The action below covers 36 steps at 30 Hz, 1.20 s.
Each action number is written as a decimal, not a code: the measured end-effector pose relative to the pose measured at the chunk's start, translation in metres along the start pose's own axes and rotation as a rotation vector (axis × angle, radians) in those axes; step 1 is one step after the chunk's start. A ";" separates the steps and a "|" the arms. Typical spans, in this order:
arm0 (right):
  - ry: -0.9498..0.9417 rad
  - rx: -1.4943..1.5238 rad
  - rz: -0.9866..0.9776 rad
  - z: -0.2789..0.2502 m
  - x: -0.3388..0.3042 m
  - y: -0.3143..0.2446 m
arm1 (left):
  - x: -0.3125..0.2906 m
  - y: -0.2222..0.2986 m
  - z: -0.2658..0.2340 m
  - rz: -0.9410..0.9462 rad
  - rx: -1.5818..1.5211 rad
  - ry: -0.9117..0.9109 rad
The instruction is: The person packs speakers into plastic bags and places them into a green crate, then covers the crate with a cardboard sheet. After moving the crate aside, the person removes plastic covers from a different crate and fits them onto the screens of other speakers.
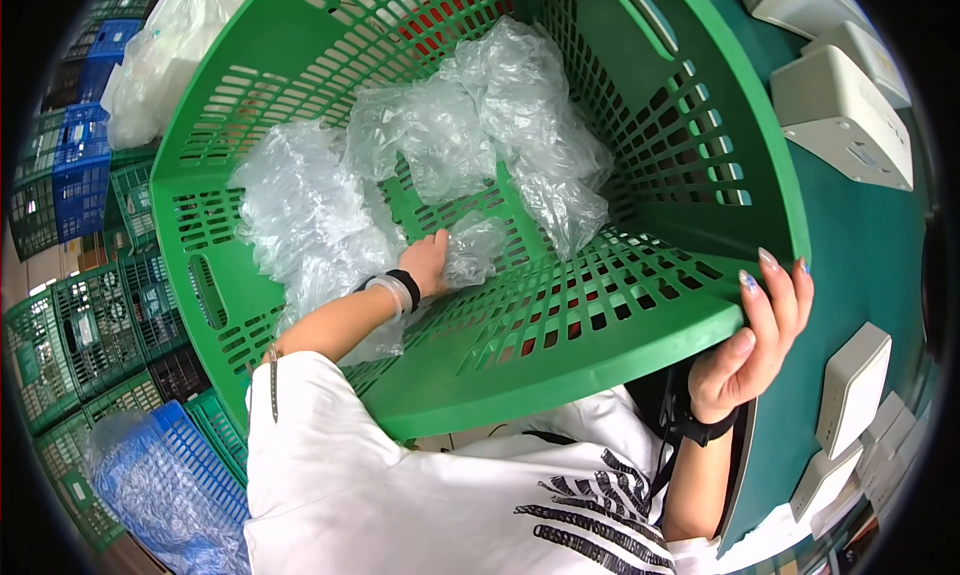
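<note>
A large green plastic basket (500, 390) with slotted walls is tilted toward me. Crumpled clear plastic bags (310, 210) lie in it, bunched on the left and toward the far wall. Reaching down inside, my left hand (425, 263) has its fingers curled at a small clear plastic bag (474, 249); its fingertips are partly hidden. At the basket's near right corner, my right hand (755, 340) grips the rim with thumb and fingers.
White box-shaped devices (840, 110) stand on the green tabletop (815, 265) to the right. Stacked green and blue crates (80, 320) line the left side. A blue crate (200, 455) with clear plastic sits at lower left, and a white plastic bag (160, 70) at upper left.
</note>
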State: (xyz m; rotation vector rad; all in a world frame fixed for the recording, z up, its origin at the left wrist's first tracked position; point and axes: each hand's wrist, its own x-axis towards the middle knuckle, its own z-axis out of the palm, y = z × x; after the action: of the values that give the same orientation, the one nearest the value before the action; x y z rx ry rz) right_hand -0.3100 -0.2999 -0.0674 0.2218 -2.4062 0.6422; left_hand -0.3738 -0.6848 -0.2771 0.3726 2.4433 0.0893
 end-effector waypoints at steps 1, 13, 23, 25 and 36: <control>-0.004 0.012 -0.003 0.001 0.001 -0.002 | 0.001 0.000 -0.002 0.002 -0.009 -0.007; 0.029 0.162 0.042 -0.025 -0.002 0.021 | -0.025 0.059 -0.199 0.286 -0.954 0.298; 0.020 0.585 0.413 -0.096 -0.064 0.023 | -0.059 0.156 -0.378 0.898 -1.769 0.213; -0.010 0.536 0.485 -0.115 -0.071 0.023 | -0.047 0.266 -0.410 1.134 -1.552 -0.192; 0.321 0.614 0.962 -0.194 -0.183 0.023 | 0.056 0.745 -0.319 0.999 -0.910 -0.781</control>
State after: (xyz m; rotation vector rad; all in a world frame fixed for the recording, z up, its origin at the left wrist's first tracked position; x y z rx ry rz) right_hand -0.0693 -0.1828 -0.0566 -0.7835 -1.8310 1.6806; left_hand -0.4331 0.0535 0.0561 0.9229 1.0865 1.1679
